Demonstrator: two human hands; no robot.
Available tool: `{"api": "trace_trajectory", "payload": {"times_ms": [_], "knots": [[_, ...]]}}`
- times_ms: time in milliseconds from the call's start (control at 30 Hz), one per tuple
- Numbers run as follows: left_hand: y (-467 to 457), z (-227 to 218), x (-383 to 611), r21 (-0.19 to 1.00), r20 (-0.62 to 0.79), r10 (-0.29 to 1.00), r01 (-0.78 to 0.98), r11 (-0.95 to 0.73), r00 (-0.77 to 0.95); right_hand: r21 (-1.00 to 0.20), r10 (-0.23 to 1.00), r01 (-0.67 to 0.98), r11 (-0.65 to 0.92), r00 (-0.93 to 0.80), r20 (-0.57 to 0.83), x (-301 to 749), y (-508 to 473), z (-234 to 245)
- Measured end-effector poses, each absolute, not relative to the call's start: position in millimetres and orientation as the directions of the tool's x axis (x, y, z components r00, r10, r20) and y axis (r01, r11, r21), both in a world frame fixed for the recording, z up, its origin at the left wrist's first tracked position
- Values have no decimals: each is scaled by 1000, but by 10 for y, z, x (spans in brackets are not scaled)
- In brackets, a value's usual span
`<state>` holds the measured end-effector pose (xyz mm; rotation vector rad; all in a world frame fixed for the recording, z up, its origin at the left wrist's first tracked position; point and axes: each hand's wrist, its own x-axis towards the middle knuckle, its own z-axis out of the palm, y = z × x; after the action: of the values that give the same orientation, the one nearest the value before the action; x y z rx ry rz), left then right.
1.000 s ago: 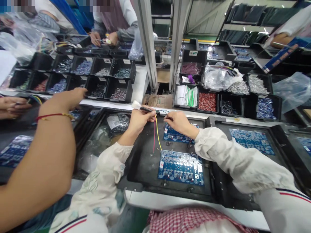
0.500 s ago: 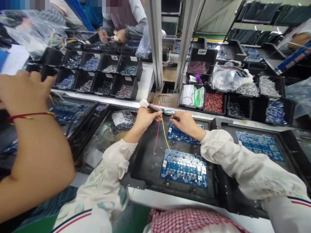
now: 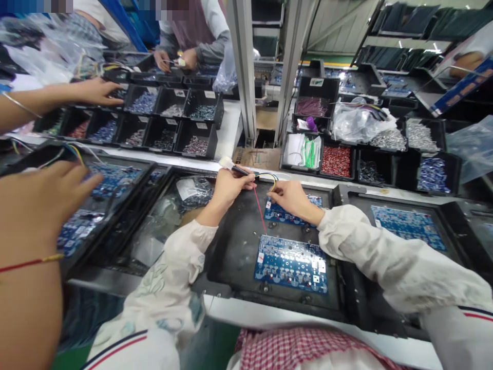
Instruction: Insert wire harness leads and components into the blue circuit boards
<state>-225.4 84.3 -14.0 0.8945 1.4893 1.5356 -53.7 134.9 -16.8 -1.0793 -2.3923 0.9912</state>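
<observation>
My left hand [image 3: 231, 188] grips a black-sleeved cable [image 3: 242, 170] with a white connector [image 3: 226, 163] sticking out past my fingers. A thin red wire [image 3: 260, 210] hangs from the cable towards a blue circuit board [image 3: 290, 264], which lies in a black fixture tray [image 3: 234, 257]. My right hand [image 3: 290, 199] rests above a second blue board [image 3: 287, 213], and a yellow wire [image 3: 271, 176] curves down to its fingertips. Whether those fingers grip the wire, I cannot tell.
To my left, a co-worker's hand [image 3: 42, 205] hovers over boards in the neighbouring tray, and their other hand [image 3: 96, 91] reaches the black parts bins [image 3: 196, 136]. More bins hold screws and components at the back. An aluminium upright [image 3: 242, 67] stands beyond the trays.
The yellow wire has risen from hanging down to a loop near my right hand. The co-worker's raised hand has gone to the bins, and their other hand has come in low over the boards.
</observation>
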Motion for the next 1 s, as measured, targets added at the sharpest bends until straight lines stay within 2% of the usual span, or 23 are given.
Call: {"api": "trace_trajectory", "payload": {"times_ms": [400, 533, 600, 633, 733, 767, 833, 900, 1000], "knots": [[827, -103, -2252, 999, -31, 913, -38, 17, -407, -679, 745, 524, 514, -665, 51, -552, 1381, -278], [824, -103, -2245, 1000, -28, 911, -24, 20, -412, -613, 743, 574, 543, -669, 31, -521, 1388, -222], [826, -107, -2242, 999, -32, 907, -30, 21, -420, -607, 704, 574, 550, -709, -33, -466, 1359, -150], [828, -110, -2242, 999, -34, 905, -36, 21, -424, -642, 652, 551, 533, -751, -104, -437, 1336, -115], [838, -128, -2244, 998, -27, 895, -60, 0, -444, -823, 463, 471, 318, -834, -299, -405, 1270, -71], [840, -136, -2244, 998, -17, 891, -62, -13, -454, -862, 480, 453, 229, -822, -305, -420, 1263, -85], [842, -153, -2241, 999, 7, 888, -42, -30, -460, -897, 638, 415, 152, -735, -232, -481, 1280, -146], [838, -167, -2238, 1000, 26, 893, 13, -23, -448, -893, 768, 402, 200, -631, -113, -550, 1324, -229], [826, -179, -2243, 989, 75, 903, 148, -12, -424, -871, 817, 412, 269, -577, -21, -600, 1378, -329]]}}
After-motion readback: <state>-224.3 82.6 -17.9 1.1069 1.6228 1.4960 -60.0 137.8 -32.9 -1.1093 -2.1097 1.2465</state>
